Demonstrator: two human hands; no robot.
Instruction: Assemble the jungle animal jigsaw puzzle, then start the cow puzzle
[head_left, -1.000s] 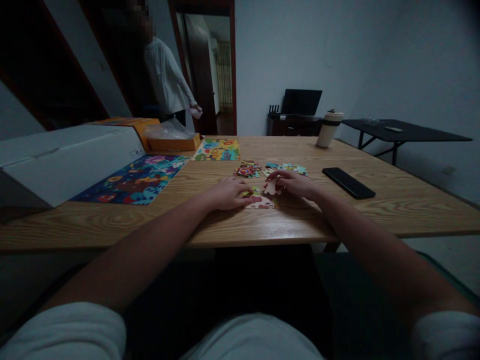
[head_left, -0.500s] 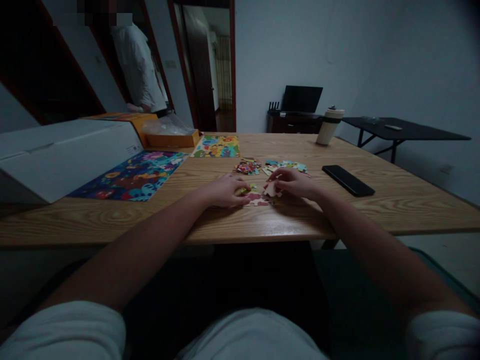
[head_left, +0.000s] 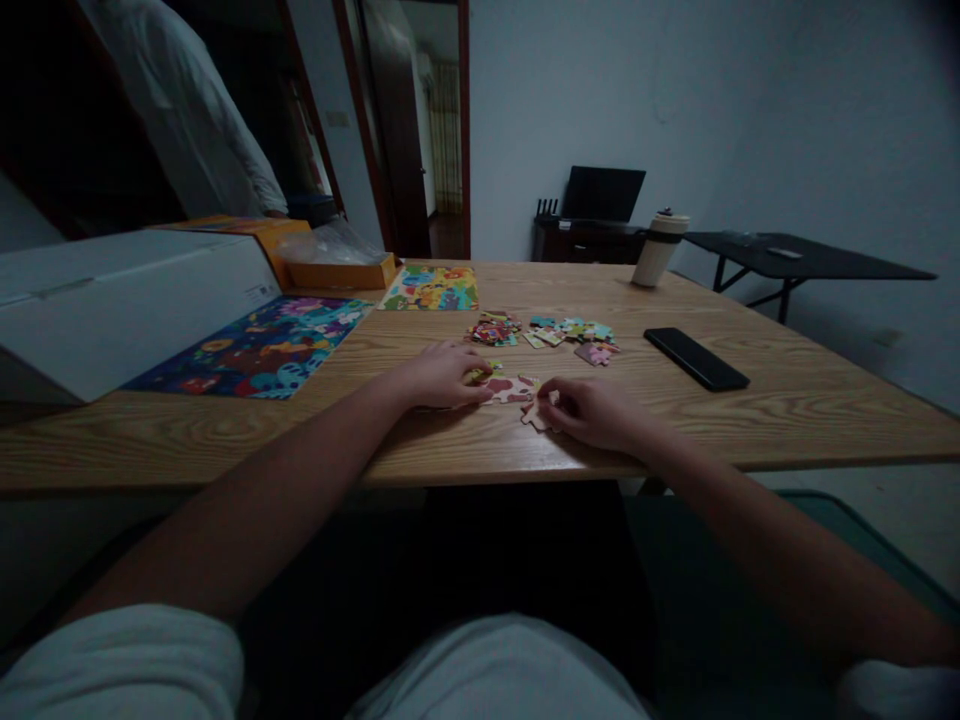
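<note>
1. The two hands are apart, with a strip of joined pink-and-brown puzzle pieces (head_left: 510,389) lying flat between them on the wooden surface (head_left: 450,440).
2. The left hand (head_left: 450,376) rests at the left end of this strip, thumb and fingers parted, fingertips touching it.
3. The right hand (head_left: 596,410) pinches a pink puzzle piece (head_left: 535,416) just beside the strip's right end, on the side nearer the wearer; whether the two touch is unclear.
4. Beyond the hands lie a reddish pile of pieces (head_left: 493,329) and, to its right, a paler pile (head_left: 574,330), with a loose pink piece (head_left: 598,354) near the right hand.
5. Right of the right hand lies a black phone (head_left: 696,358); farther beyond stands a lidded cup (head_left: 659,250).
6. Left of the left hand are a dark blue picture sheet (head_left: 255,350) and a white box (head_left: 135,305).
</note>
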